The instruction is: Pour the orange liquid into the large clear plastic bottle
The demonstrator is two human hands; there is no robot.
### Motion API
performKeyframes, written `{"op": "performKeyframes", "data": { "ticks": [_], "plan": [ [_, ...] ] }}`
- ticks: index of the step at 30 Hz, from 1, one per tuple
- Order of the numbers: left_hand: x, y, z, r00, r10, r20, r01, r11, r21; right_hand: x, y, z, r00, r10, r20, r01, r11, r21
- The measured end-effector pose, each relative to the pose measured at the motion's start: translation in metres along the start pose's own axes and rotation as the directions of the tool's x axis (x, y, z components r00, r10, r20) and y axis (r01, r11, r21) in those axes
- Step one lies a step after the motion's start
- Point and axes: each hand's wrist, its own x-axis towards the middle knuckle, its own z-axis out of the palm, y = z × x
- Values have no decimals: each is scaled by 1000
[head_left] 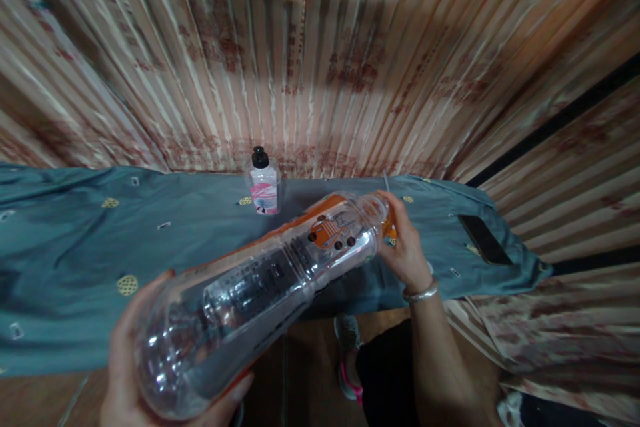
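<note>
A large clear plastic bottle (260,280) with an orange printed label lies slantwise in front of me, its base toward the lower left and its neck toward the upper right. My left hand (124,357) is wrapped round the base end, fingers on one side and thumb on the other. At the neck, my right hand (406,243) is closed on the bottle. Something orange (391,232) shows beside the right fingers, partly hidden; I cannot make out what it is. The bottle looks see-through, with no liquid visible inside.
A small bottle (264,190) with a black cap and pink label stands on the blue-green cloth (65,240) by the curtain (320,73). A dark phone (484,239) lies at the right. Below the cloth's front edge, a shoe (347,333) rests on the tiled floor.
</note>
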Motion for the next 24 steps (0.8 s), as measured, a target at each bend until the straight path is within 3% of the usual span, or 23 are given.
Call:
{"op": "performKeyframes", "data": {
  "ticks": [6,13,18,24],
  "plan": [
    [-1,-7,-1,1000,-4,0,4,1000,-12,0,-1,0,1000,7,-1,-7,1000,11],
    [6,-23,-2,979,202,20,-201,979,-41,1,-1,0,1000,6,-3,-6,1000,20],
    [3,-6,0,999,34,0,-34,999,-25,0,-1,0,1000,-10,-4,10,1000,6],
    [1,3,2,1000,-17,-13,17,999,-41,0,-1,0,1000,-13,-6,13,1000,14]
  ]
}}
